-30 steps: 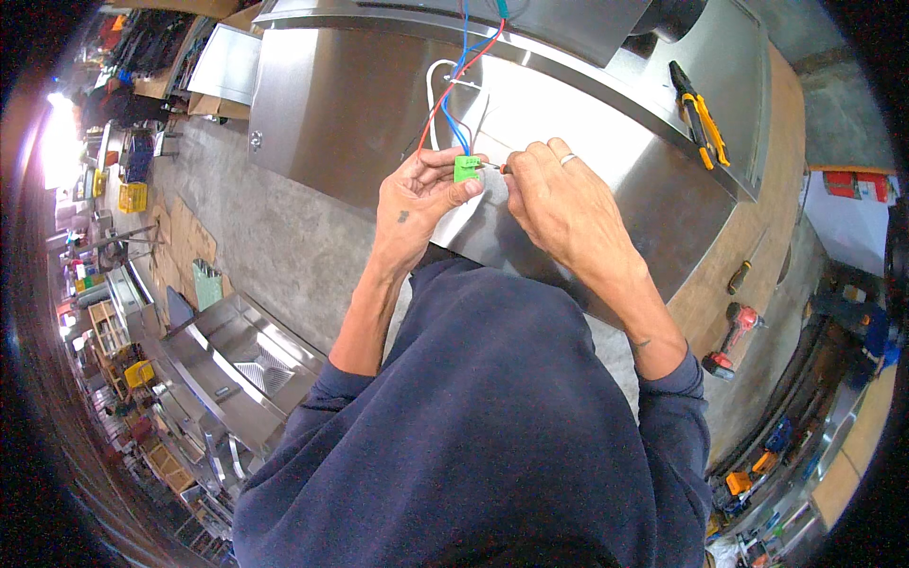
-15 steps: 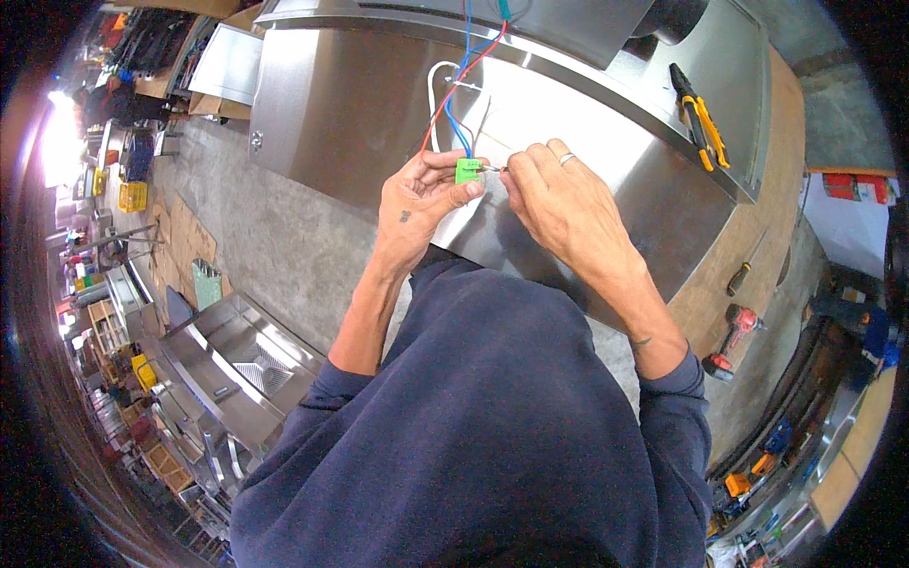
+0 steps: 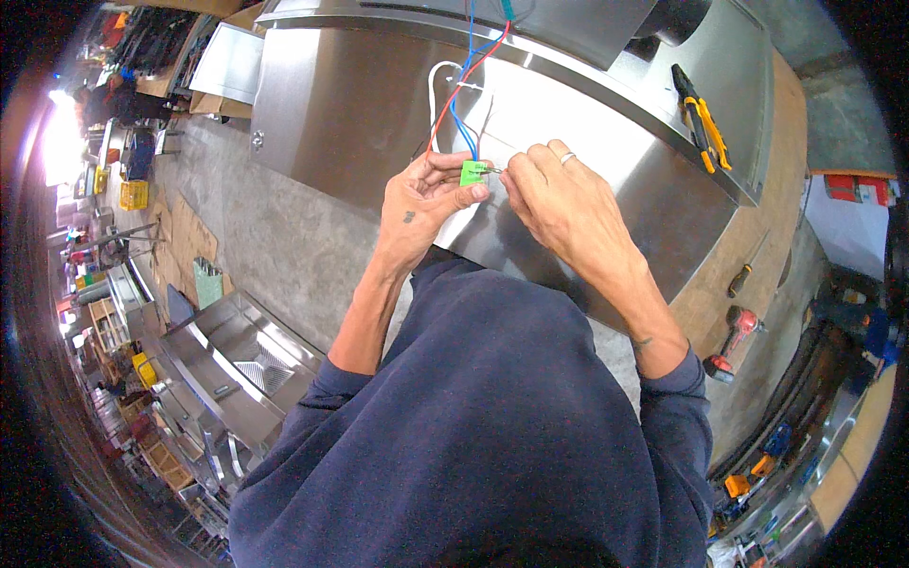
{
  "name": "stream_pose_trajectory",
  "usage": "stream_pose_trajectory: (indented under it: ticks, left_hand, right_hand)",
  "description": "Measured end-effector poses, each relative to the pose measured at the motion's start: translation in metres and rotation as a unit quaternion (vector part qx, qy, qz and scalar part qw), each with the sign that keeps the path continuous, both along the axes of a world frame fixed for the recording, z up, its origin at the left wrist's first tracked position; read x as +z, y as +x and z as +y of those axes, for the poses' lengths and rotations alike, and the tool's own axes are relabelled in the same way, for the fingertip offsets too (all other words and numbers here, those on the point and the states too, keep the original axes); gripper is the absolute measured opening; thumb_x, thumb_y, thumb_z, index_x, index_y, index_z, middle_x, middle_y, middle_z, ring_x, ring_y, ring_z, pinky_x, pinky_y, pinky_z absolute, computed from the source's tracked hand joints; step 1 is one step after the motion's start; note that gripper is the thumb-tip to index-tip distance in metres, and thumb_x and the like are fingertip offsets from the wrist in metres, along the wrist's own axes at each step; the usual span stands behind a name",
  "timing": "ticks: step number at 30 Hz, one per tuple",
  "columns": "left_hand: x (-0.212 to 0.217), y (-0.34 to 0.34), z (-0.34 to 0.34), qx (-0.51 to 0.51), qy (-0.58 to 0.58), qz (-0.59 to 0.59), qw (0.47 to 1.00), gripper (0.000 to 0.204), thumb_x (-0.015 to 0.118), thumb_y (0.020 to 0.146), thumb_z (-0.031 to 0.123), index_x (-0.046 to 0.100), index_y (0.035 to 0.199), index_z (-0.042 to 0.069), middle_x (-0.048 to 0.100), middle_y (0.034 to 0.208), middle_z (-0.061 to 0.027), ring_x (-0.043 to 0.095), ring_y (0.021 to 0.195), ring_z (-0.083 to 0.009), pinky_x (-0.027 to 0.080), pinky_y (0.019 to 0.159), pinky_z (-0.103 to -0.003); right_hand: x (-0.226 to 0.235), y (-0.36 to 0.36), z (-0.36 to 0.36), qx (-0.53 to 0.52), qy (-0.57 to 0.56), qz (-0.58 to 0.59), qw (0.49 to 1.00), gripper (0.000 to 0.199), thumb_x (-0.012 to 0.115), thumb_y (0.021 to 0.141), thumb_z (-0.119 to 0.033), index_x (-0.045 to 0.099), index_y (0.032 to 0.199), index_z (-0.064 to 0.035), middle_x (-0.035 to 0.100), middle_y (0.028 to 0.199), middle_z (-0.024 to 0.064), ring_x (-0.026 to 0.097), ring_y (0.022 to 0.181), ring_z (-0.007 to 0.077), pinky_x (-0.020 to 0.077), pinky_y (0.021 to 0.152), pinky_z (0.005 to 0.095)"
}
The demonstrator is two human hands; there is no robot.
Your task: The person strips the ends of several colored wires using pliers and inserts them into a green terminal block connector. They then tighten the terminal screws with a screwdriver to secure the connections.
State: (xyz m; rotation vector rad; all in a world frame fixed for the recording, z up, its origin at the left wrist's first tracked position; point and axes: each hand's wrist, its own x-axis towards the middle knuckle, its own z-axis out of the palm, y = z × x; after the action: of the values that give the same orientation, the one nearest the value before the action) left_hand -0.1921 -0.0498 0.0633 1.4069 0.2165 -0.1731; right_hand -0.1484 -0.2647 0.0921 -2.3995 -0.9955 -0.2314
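Observation:
A small green terminal connector (image 3: 470,177) is pinched between the thumb and fingers of my left hand (image 3: 414,213). Blue wires (image 3: 461,128) run down into its top side. A red wire (image 3: 458,83) comes down from above and passes behind my left fingers. My right hand (image 3: 566,197), with a ring on one finger, closes on what looks like a small screwdriver (image 3: 494,170). Its thin metal shaft reaches the connector's right side, while its handle is hidden in my fingers. Behind the wires, a white cable (image 3: 433,104) loops over the steel surface.
Both hands are above a stainless steel cabinet (image 3: 322,104). Yellow-and-black pliers (image 3: 702,121) lie on its right part. Over the wooden board at right are a screwdriver (image 3: 741,276) and a red cordless drill (image 3: 733,343). A steel sink unit (image 3: 220,333) stands at lower left.
My left hand and the green connector have shifted slightly right, closer to my right hand. Less of the thin shaft shows between them. My right hand stays almost in place.

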Motion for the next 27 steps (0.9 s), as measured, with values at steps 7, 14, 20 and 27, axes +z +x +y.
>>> stream_pose_trajectory:
  ticks: [7, 14, 20, 27]
  left_hand:
    - [0.002, -0.001, -0.004, 0.015, -0.005, 0.000, 1.000, 0.043, 0.082, 0.090, 0.000, 0.063, 0.128, -0.004, 0.075, 0.126, -0.0180, 0.070, 0.114, -0.0185, 0.056, 0.098, -0.032]
    - [0.003, 0.000, -0.001, 0.014, -0.014, -0.013, 1.000, 0.043, 0.085, 0.089, 0.002, 0.064, 0.126, -0.005, 0.075, 0.123, -0.0195, 0.071, 0.112, -0.0198, 0.058, 0.097, -0.033]
    - [-0.004, -0.001, 0.002, 0.013, -0.014, -0.024, 1.000, 0.044, 0.084, 0.090, 0.003, 0.064, 0.128, -0.004, 0.075, 0.125, -0.0176, 0.070, 0.111, -0.0184, 0.055, 0.099, -0.033]
    - [0.001, -0.002, 0.002, 0.018, 0.003, -0.010, 1.000, 0.046, 0.085, 0.089, 0.003, 0.064, 0.129, -0.004, 0.076, 0.121, -0.0141, 0.070, 0.111, -0.0167, 0.054, 0.100, -0.032]
  right_hand:
    - [0.004, 0.005, -0.001, -0.010, -0.014, -0.035, 0.999, 0.017, 0.068, 0.097, -0.021, 0.061, 0.098, -0.0056, 0.059, 0.093, 0.0109, 0.061, 0.088, 0.0297, 0.0543, 0.076, 0.0426]
    - [0.001, 0.004, -0.003, -0.009, -0.021, 0.000, 1.000, 0.022, 0.065, 0.102, -0.027, 0.061, 0.097, -0.0056, 0.062, 0.090, 0.0120, 0.064, 0.089, 0.0291, 0.0553, 0.077, 0.0429]
    - [-0.007, 0.003, 0.001, -0.030, -0.031, -0.013, 0.999, 0.023, 0.065, 0.102, -0.028, 0.062, 0.098, -0.0056, 0.063, 0.091, 0.0122, 0.064, 0.090, 0.0292, 0.0543, 0.078, 0.0422]
    - [0.004, 0.008, -0.005, 0.019, -0.048, -0.039, 0.998, 0.021, 0.067, 0.099, -0.024, 0.062, 0.096, -0.0043, 0.059, 0.095, 0.0112, 0.061, 0.092, 0.0288, 0.0537, 0.077, 0.0410]
